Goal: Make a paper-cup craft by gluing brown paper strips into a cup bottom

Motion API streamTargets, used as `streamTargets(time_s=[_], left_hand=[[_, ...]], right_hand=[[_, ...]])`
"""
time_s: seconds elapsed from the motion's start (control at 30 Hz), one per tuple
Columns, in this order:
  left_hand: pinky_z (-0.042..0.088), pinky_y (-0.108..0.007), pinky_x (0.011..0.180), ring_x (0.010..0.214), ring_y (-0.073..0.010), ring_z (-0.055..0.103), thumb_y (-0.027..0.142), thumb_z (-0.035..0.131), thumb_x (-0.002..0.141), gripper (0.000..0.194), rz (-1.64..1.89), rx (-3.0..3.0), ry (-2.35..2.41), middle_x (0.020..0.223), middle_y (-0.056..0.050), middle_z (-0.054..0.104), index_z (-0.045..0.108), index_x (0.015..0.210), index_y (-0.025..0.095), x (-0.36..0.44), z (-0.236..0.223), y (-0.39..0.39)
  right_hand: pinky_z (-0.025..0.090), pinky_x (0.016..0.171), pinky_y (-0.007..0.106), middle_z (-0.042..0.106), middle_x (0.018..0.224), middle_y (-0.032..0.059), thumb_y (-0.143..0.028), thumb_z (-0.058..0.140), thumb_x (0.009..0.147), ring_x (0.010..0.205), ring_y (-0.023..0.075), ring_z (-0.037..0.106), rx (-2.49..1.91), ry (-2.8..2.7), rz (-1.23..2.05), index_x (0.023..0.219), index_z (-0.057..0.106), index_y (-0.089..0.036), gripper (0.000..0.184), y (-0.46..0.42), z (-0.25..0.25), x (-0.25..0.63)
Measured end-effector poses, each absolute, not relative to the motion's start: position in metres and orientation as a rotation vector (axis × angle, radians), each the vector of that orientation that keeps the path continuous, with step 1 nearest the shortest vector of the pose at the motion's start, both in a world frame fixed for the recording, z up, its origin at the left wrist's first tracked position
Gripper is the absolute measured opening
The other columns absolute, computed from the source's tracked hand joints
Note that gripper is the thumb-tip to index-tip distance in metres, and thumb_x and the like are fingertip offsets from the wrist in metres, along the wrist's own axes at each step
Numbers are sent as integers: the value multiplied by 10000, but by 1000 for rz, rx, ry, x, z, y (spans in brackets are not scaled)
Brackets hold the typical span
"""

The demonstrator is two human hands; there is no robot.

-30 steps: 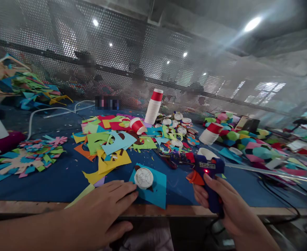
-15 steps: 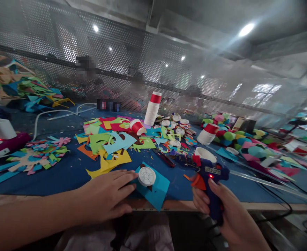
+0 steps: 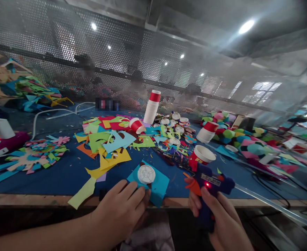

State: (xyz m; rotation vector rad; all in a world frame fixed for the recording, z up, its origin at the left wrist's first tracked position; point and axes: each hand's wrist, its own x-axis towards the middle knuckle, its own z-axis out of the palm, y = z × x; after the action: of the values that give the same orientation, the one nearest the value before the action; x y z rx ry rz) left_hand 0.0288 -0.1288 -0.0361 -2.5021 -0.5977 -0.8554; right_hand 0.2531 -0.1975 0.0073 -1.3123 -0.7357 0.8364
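Observation:
My right hand (image 3: pixel 211 209) is wrapped round the grip of a dark blue hot glue gun (image 3: pixel 208 181), whose red light is lit. A finger sits at its orange trigger (image 3: pixel 194 186), and a clear glue stick (image 3: pixel 268 204) sticks out of the back. My left hand (image 3: pixel 127 205) lies at the table's front edge, fingers curled together over the near left part of a blue paper sheet (image 3: pixel 160 183). What those fingertips hold, if anything, is hidden. On the sheet sits a white round disc (image 3: pixel 146 174) with lines drawn on it; a dark brown bit shows beside it.
Behind the glue gun's nozzle stands a red and white paper cup (image 3: pixel 203 154). Cut paper scraps (image 3: pixel 117 141) cover the table's middle, with a tall cup stack (image 3: pixel 152 108) behind. Paper flowers (image 3: pixel 30 158) lie left. Cables (image 3: pixel 271 188) run along the right.
My left hand has moved right and nearer to me, its fingers now curled instead of stretched out, uncovering a pale green paper scrap. The glue gun has shifted slightly left and lower.

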Motion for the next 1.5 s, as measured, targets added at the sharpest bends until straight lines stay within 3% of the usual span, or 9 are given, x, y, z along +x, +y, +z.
streamTargets(time_s=[0.1, 0.27, 0.63, 0.77, 0.87, 1.03, 1.17, 1.33, 1.5], left_hand=[[361, -380, 766, 821, -194, 547, 183, 564, 952, 166, -904, -2455, -544, 902, -10, 676, 687, 1043, 117, 32, -36, -128], [343, -373, 701, 785, -195, 533, 163, 503, 990, 198, -976, -2427, -516, 861, -9, 670, 698, 964, 142, 35, -28, -131], [284, -351, 530, 593, -161, 494, 112, 583, 908, 150, -1025, -2445, -347, 675, 14, 548, 632, 771, 147, 47, -22, -135], [339, -336, 558, 606, -158, 533, 91, 445, 974, 245, -1039, -2446, -322, 725, -12, 630, 661, 869, 137, 34, -16, -133], [395, -307, 609, 629, -143, 553, 102, 457, 984, 222, -942, -2490, -282, 764, -21, 665, 653, 900, 159, 20, -8, -129], [482, -302, 812, 718, -134, 618, 101, 459, 980, 207, -772, -2656, -261, 861, -26, 714, 632, 915, 194, -2, 0, -107], [473, -306, 958, 821, -143, 659, 79, 434, 958, 233, -763, -2807, -255, 935, -30, 739, 623, 894, 200, -13, 0, -79], [496, -246, 755, 869, -156, 665, 47, 456, 904, 254, -635, -2953, -436, 1077, -34, 701, 652, 896, 209, -20, 0, -51], [461, -221, 719, 828, -133, 636, 57, 509, 882, 245, -587, -3028, -570, 1032, -20, 636, 689, 874, 223, -18, 4, -41]], right_hand=[[418, 500, 229, 564, 512, 11, -633, 851, 567, 494, 116, 492, -1290, -714, 860, 574, 604, -181, 515, -196, 10, 252], [413, 485, 221, 546, 491, 5, -654, 859, 530, 483, 110, 486, -1287, -671, 877, 554, 598, -175, 546, -194, 9, 250], [406, 498, 209, 548, 517, -4, -535, 859, 618, 485, 99, 490, -1240, -677, 884, 585, 610, -174, 440, -191, 0, 256], [405, 507, 220, 533, 510, 2, -525, 867, 608, 487, 101, 485, -1227, -690, 938, 536, 583, -170, 460, -190, -2, 262], [388, 492, 229, 515, 515, -3, -503, 859, 638, 482, 102, 474, -1189, -700, 1039, 581, 606, -163, 427, -192, -2, 266], [327, 476, 207, 486, 534, -30, -449, 829, 713, 475, 80, 434, -1159, -660, 1127, 855, 699, -153, 353, -198, 3, 266], [332, 492, 206, 465, 524, -35, -443, 838, 702, 484, 74, 431, -1160, -687, 1140, 798, 701, -145, 342, -199, 6, 268], [374, 504, 239, 513, 538, -14, -452, 839, 694, 505, 106, 472, -1175, -747, 1106, 723, 693, -149, 337, -196, 2, 276], [402, 537, 236, 601, 580, 11, -425, 811, 723, 529, 114, 498, -1231, -730, 989, 747, 713, -158, 286, -199, 3, 274]])
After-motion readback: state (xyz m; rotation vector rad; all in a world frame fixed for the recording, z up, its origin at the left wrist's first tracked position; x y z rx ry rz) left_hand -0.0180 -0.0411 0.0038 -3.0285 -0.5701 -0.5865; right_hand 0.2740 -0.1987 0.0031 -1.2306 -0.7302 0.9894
